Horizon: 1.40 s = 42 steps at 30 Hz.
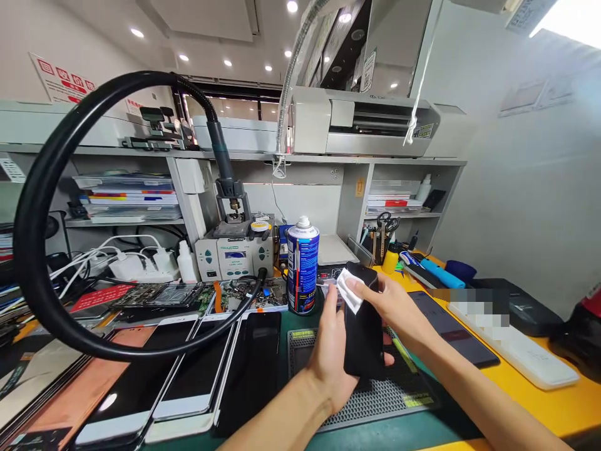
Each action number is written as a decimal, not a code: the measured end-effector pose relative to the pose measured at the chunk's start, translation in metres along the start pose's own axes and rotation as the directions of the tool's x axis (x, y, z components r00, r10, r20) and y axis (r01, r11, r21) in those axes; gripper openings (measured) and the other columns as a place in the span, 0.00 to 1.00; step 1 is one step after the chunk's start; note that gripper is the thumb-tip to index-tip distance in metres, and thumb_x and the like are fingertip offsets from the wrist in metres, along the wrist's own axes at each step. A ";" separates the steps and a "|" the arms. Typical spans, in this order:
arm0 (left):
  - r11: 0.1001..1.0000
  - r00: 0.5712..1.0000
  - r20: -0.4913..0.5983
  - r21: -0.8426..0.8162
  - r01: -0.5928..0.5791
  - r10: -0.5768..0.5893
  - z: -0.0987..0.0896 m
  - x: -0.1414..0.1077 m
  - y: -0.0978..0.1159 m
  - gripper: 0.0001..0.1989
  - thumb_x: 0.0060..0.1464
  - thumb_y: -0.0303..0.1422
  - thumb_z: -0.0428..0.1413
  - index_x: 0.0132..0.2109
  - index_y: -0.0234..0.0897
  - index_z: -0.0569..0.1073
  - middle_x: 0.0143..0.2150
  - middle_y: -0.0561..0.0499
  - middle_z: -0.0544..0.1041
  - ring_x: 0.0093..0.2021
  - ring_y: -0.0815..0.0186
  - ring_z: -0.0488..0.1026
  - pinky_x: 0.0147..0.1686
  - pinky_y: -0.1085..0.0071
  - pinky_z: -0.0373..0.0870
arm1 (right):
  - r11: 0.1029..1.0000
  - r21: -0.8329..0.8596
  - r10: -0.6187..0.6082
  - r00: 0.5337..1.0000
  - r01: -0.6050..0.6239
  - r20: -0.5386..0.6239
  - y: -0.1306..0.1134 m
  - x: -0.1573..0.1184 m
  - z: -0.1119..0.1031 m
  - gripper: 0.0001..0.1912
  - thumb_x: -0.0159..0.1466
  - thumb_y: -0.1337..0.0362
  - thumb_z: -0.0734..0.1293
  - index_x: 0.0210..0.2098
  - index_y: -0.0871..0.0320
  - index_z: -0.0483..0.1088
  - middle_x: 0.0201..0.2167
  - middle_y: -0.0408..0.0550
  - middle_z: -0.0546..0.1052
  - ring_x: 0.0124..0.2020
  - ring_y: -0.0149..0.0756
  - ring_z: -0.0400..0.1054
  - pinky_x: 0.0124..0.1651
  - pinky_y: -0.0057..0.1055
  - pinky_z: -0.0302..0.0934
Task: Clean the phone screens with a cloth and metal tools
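A black smartphone (364, 341) lies tilted in my left hand (328, 357), whose fingers wrap round it from beneath and show at its right edge. My right hand (382, 297) pinches a small white wipe (350, 291) and presses it against the upper part of the phone's dark face. Below both hands sits a grey perforated mat (370, 407) on a green work surface. Close behind the phone, to the left, stands a blue spray can (303, 269) with a white nozzle.
Several phones and screens (192, 369) lie in a row at left. A black hose (28, 219) loops from a hot-air station (237, 254). At right are a dark phone (453, 329), a long white device (516, 351) and a black box (521, 307). A cord (416, 94) hangs above.
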<state>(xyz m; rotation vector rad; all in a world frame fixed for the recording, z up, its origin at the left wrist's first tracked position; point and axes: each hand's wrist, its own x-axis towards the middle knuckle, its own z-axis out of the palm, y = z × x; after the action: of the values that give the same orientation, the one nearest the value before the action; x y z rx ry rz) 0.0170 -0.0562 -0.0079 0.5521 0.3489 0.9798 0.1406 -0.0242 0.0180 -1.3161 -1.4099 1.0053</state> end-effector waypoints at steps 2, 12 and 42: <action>1.000 0.999 -0.021 0.013 -0.029 0.029 -0.001 0.000 0.000 0.35 0.56 0.60 0.45 0.50 0.33 0.76 0.36 0.44 0.76 0.33 0.62 0.71 0.29 0.69 0.68 | 1.000 -0.004 0.003 1.000 -0.003 -0.018 -0.003 0.001 0.003 0.22 0.57 0.45 0.71 0.38 0.57 0.69 0.20 0.38 0.69 0.15 0.28 0.57 0.14 0.25 0.48; 0.985 0.991 0.004 -0.104 -0.136 0.137 0.007 -0.002 0.011 0.32 0.60 0.55 0.45 0.53 0.32 0.74 0.44 0.42 0.79 0.42 0.56 0.76 0.43 0.63 0.70 | 0.999 0.021 -0.040 0.992 0.038 0.116 0.011 -0.023 0.015 0.20 0.54 0.54 0.75 0.39 0.56 0.68 0.28 0.40 0.72 0.28 0.35 0.67 0.25 0.27 0.60; 0.984 0.998 0.058 -0.180 0.010 0.000 0.012 -0.013 0.016 0.32 0.58 0.55 0.46 0.53 0.31 0.72 0.41 0.41 0.79 0.38 0.55 0.77 0.41 0.61 0.71 | 0.988 -0.015 -0.153 0.988 0.154 0.030 0.037 -0.072 0.026 0.44 0.60 0.51 0.69 0.68 0.55 0.46 0.65 0.55 0.60 0.64 0.48 0.56 0.62 0.42 0.56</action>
<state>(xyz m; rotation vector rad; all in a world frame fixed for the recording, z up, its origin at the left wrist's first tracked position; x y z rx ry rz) 0.0053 -0.0636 0.0121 0.4138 0.2074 0.9775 0.1239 -0.0916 -0.0307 -1.1897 -1.5206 0.9144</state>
